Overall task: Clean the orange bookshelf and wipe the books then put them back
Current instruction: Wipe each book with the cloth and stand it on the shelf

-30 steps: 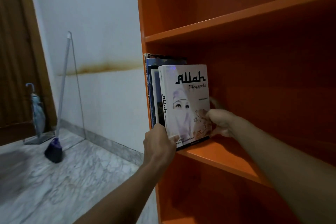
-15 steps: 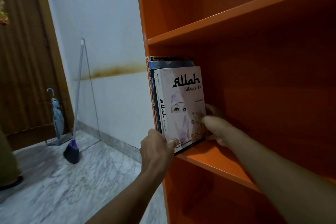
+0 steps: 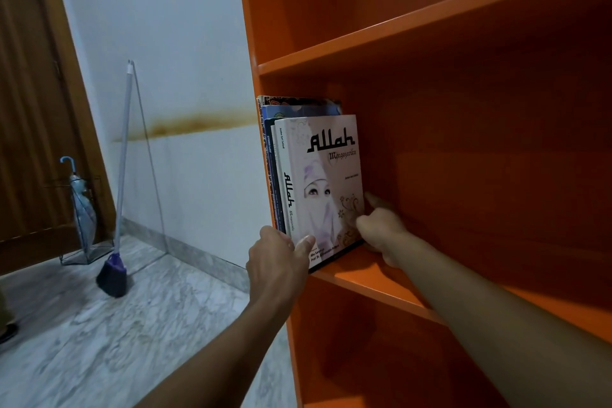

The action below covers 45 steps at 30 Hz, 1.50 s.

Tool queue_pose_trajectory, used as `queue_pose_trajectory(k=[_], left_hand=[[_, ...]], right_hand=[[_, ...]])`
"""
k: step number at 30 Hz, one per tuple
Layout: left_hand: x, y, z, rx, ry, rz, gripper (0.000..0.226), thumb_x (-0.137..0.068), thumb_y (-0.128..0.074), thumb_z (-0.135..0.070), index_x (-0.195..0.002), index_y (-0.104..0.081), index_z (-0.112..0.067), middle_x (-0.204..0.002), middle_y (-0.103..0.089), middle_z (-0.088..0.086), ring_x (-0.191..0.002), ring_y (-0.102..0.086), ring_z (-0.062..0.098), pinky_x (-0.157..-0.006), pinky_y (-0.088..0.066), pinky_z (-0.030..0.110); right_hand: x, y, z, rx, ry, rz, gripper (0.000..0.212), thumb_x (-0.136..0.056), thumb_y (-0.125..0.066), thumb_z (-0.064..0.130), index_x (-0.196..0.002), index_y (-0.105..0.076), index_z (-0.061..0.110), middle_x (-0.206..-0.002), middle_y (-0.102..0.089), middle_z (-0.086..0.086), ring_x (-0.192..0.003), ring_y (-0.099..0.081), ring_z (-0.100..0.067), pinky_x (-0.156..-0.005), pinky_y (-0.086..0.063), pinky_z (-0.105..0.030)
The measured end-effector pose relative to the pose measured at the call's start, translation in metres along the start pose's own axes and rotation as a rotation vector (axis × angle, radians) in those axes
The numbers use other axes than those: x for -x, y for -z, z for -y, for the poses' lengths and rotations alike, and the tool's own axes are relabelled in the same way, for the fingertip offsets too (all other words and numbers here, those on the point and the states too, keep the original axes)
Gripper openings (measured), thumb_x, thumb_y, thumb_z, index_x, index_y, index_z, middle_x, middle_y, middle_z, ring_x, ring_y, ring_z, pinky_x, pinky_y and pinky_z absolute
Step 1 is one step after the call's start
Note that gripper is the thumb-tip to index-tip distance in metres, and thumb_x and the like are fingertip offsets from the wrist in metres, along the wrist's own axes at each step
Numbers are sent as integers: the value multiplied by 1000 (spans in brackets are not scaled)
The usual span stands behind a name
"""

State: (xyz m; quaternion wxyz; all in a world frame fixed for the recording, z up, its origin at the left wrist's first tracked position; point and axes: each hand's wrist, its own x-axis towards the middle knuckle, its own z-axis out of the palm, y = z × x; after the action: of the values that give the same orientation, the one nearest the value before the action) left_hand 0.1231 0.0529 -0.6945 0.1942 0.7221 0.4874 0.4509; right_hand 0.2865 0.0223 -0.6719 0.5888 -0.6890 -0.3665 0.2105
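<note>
Straighter than a second ago, the book (image 3: 326, 182) now stands upright at the shelf's (image 3: 381, 288) left end, flat against the row (image 3: 298, 106). At its front bottom corner the left hand (image 3: 276, 255) pinches it, fingers curled on the spine and thumb on the cover. The right hand (image 3: 381, 228) (reaching deeper) curls round its rear edge, fingertips hidden. That front corner overhangs slightly, so the push looks inward.

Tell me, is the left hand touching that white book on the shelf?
Touching. The head view shows the left hand with its thumb on the lower front corner of the white book, fingers curled round the spine.
</note>
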Motion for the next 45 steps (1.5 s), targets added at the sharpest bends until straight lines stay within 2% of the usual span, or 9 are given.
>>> queue_pose_trajectory(k=[6, 10, 14, 19, 23, 34, 38, 42, 45], left_hand=[[10, 7, -6, 15, -6, 7, 30, -93, -62, -40, -99, -42, -20, -93, -56, 1, -82, -57, 16, -71, -51, 33], [13, 14, -13, 32, 1, 28, 37, -93, -62, -41, -110, -44, -14, -106, -54, 6, -94, -56, 21, -76, -47, 32], [14, 25, -17, 46, 2, 42, 43, -94, -62, -37, -120, -44, -9, -115, -53, 10, -101, -56, 24, -76, -43, 29], [23, 32, -9, 13, -167, 89, 34, -96, -58, -34, -120, -44, -14, -115, -52, 6, -101, -53, 19, -81, -47, 29], [42, 28, -3, -36, -286, 206, 27, -100, -50, -35, -117, -48, -15, -113, -52, 5, -99, -53, 19, -84, -49, 34], [150, 23, 1, -194, -623, 688, 31, -100, -46, -28, -123, -49, -7, -125, -52, 17, -116, -52, 37, -84, -42, 42], [194, 18, 18, -314, -607, 871, 35, -100, -46, -27, -131, -46, -8, -135, -48, 17, -124, -47, 38, -96, -43, 45], [213, 6, 35, -366, -651, 955, 28, -99, -49, -19, -123, -54, -6, -126, -56, 19, -114, -55, 39, -87, -46, 42], [229, -7, 56, -379, -652, 1008, 28, -97, -51, -16, -121, -55, -3, -126, -58, 22, -114, -56, 41, -84, -46, 40]], right_hand=[[12, 4, 4, 57, 16, -40, 67, -96, -57, 11, -152, -25, 27, -151, -39, -6, -134, -42, -29, -107, -43, -41], [20, 1, 11, 109, 45, -93, 66, -94, -56, 8, -151, -30, 29, -144, -48, -5, -127, -49, -29, -95, -48, -34], [30, -3, 18, 209, 55, -140, 68, -93, -55, 8, -151, -28, 32, -147, -45, -4, -131, -44, -31, -103, -46, -44], [54, -5, 24, 446, 96, -201, 64, -95, -60, 25, -151, -30, 26, -150, -41, -4, -135, -42, -29, -108, -38, -37], [86, 3, 16, 593, 82, -279, 64, -96, -58, 32, -152, -28, 25, -155, -34, -4, -142, -33, -28, -114, -30, -39], [253, 36, -47, 955, 32, -512, 46, -97, -54, 23, -142, -46, 15, -139, -53, -9, -129, -47, -29, -105, -42, -38], [308, 39, -83, 1086, -263, -300, 43, -97, -52, 23, -139, -47, 17, -136, -53, -12, -123, -48, -35, -102, -45, -45], [322, 36, -107, 1232, -384, -40, 39, -92, -55, 19, -130, -54, 11, -133, -55, -12, -120, -52, -34, -99, -46, -43], [332, 22, -139, 1193, -450, 121, 14, -88, -60, 19, -97, -63, 8, -97, -62, -12, -89, -60, -30, -78, -51, -39]])
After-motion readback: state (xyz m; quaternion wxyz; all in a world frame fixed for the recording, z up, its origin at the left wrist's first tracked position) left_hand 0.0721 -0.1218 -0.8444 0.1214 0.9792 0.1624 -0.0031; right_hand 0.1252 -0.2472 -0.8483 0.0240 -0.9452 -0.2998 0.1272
